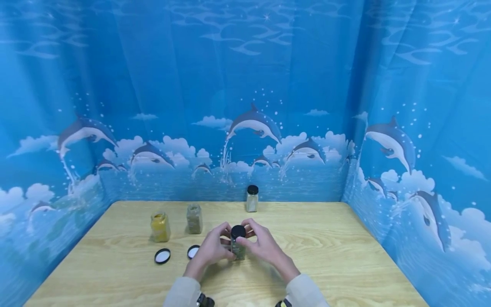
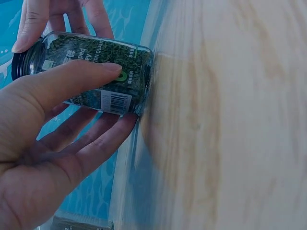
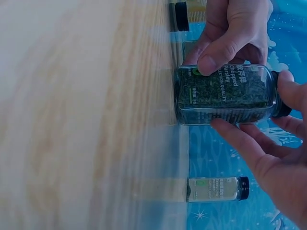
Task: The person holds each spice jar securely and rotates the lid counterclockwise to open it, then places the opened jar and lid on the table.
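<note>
A glass jar of chopped parsley [image 1: 238,252] with a black lid [image 1: 238,231] stands on the wooden table between both hands. My left hand [image 1: 213,246] grips the jar's body; in the left wrist view its thumb [image 2: 86,76] lies across the label and the other fingers are on the opposite side. My right hand [image 1: 264,242] pinches the black lid with thumb and fingers, while another fingertip touches the glass in the right wrist view. The lid sits on the jar's neck, and dark green flakes [image 3: 220,91] show through the glass.
Left of the hands stand two lidless jars, one with yellow powder [image 1: 160,228] and one greyish-brown [image 1: 194,219]. Two black lids, one nearer the left [image 1: 162,256] and one partly behind my left hand [image 1: 193,251], lie upturned. A capped seasoning powder jar [image 1: 252,200] stands at the back edge.
</note>
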`<state>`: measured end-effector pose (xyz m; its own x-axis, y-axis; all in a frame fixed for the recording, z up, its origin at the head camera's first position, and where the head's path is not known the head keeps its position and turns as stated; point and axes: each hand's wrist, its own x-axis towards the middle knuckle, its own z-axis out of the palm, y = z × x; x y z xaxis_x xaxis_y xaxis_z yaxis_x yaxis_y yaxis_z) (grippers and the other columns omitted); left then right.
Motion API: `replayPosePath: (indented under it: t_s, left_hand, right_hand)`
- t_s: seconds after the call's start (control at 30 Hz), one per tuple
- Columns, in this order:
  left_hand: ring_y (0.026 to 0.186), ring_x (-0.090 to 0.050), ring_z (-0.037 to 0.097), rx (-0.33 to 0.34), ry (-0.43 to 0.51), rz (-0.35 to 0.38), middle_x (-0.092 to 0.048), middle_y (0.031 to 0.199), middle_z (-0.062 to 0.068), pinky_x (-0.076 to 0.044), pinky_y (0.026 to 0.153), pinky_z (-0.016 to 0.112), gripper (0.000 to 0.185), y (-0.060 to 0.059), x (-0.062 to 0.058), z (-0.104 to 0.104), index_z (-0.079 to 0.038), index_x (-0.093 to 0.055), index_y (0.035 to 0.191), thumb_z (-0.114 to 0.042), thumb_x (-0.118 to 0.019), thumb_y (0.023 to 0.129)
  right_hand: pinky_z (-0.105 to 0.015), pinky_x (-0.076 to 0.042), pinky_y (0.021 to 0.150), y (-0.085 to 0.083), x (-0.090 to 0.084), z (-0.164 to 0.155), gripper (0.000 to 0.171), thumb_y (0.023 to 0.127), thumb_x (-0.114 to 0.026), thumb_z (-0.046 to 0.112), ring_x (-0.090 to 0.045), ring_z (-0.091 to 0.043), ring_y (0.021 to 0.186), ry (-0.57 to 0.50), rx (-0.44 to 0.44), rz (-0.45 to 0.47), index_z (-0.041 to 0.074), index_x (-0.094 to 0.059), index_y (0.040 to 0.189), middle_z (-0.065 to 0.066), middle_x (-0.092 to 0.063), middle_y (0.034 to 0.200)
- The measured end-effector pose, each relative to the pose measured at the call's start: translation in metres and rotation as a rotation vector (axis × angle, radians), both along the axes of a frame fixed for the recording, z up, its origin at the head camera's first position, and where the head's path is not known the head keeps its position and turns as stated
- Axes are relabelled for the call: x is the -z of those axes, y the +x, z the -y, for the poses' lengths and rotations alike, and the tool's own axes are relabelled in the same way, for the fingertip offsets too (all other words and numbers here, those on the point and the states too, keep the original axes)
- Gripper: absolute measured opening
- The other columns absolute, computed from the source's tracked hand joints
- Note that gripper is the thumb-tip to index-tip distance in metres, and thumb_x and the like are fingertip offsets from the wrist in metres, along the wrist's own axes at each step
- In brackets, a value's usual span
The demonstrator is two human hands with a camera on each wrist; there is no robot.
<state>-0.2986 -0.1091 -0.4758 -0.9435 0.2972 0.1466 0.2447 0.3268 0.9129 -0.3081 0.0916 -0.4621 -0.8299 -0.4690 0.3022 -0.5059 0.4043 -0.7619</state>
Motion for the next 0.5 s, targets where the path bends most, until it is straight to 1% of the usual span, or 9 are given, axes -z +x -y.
replayPosePath:
  t_s: [0.13, 0.27, 0.4, 0.5]
  left_hand:
    - [0.101, -0.074, 0.032, 0.008, 0.003, 0.006, -0.069, 0.115, 0.02, -0.066, 0.085, 0.039, 0.055, 0.0004, 0.0001, 0.0, -0.005, -0.056, 0.101, 0.019, -0.082, 0.059]
    - [0.102, -0.074, 0.034, 0.006, 0.003, 0.008, -0.068, 0.117, 0.021, -0.066, 0.085, 0.039, 0.055, -0.0006, 0.001, 0.0007, -0.005, -0.055, 0.1, 0.02, -0.082, 0.058]
    - [0.102, -0.074, 0.034, 0.005, -0.01, 0.008, -0.068, 0.119, 0.021, -0.066, 0.086, 0.04, 0.056, -0.0014, 0.0013, 0.0007, -0.005, -0.056, 0.102, 0.019, -0.082, 0.059]
    - [0.102, -0.074, 0.034, 0.004, -0.018, 0.009, -0.068, 0.118, 0.021, -0.066, 0.085, 0.04, 0.055, -0.001, 0.0005, 0.0005, -0.006, -0.056, 0.102, 0.018, -0.083, 0.06]
  right_hand:
    - [-0.043, -0.062, 0.094, 0.0015, -0.0007, 0.0006, 0.034, 0.101, -0.065, 0.024, -0.072, -0.029, 0.101, 0.031, -0.01, -0.07, 0.005, -0.058, 0.129, -0.014, -0.071, 0.111]
    - [-0.045, -0.061, 0.096, 0.0022, -0.0035, -0.0015, 0.039, 0.103, -0.061, 0.019, -0.071, -0.031, 0.105, 0.073, -0.039, -0.1, 0.003, -0.056, 0.138, -0.015, -0.069, 0.116]
    - [-0.046, -0.059, 0.101, 0.0012, -0.0069, -0.0055, 0.04, 0.107, -0.054, 0.019, -0.068, -0.032, 0.113, 0.102, -0.081, -0.078, 0.004, -0.053, 0.144, -0.016, -0.066, 0.129]
    - [-0.05, -0.058, 0.102, 0.0001, -0.0084, -0.0074, 0.042, 0.108, -0.053, 0.022, -0.067, -0.033, 0.116, 0.099, -0.103, -0.031, 0.006, -0.051, 0.146, -0.016, -0.065, 0.133]
